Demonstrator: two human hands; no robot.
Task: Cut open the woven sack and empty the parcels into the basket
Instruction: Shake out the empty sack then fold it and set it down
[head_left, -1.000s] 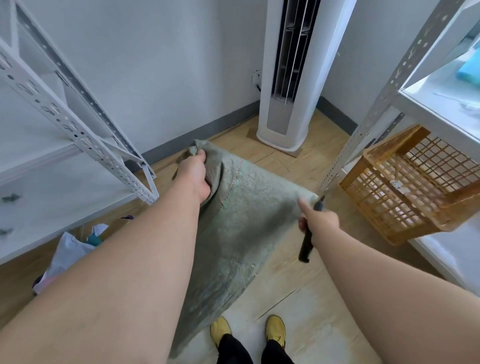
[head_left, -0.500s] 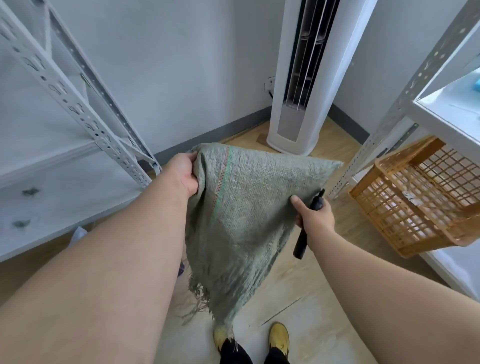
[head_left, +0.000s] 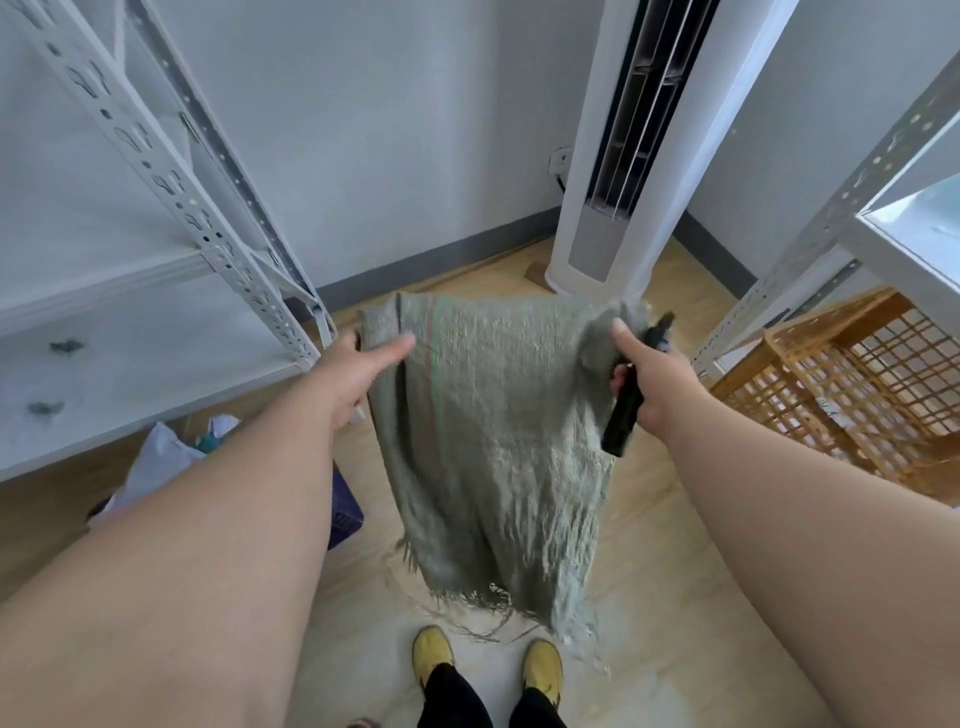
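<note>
A person stands on a pale wooden floor (head_left: 675, 545) between two white metal shelving racks, one (head_left: 171, 208) out beyond the left hand and one (head_left: 831, 208) beyond the right, with a tall white air conditioner (head_left: 623, 156) upright in the corner ahead of both hands. The grey-green woven sack (head_left: 493, 441) is held up in the air between the two hands and hangs limp and flat below them, its frayed lower edge trailing loose threads above the person's yellow shoes (head_left: 434, 654). The left hand (head_left: 358, 371) grips the sack's upper left corner, thumb pressed across the front of the cloth and the fingers hidden behind it. The right hand (head_left: 654, 384) pinches the upper right corner under its thumb while its fingers are curled round a dark-handled cutter (head_left: 626, 410), whose handle slants down below the fist, just beside the sack's right edge. The orange lattice basket (head_left: 841, 384) sits low on the rack to the right of the right hand, well apart from the sack; what it contains cannot be made out. Below the left forearm, a white bag (head_left: 150, 467) and a purple object (head_left: 345, 506) lie on the floor by the left rack.
</note>
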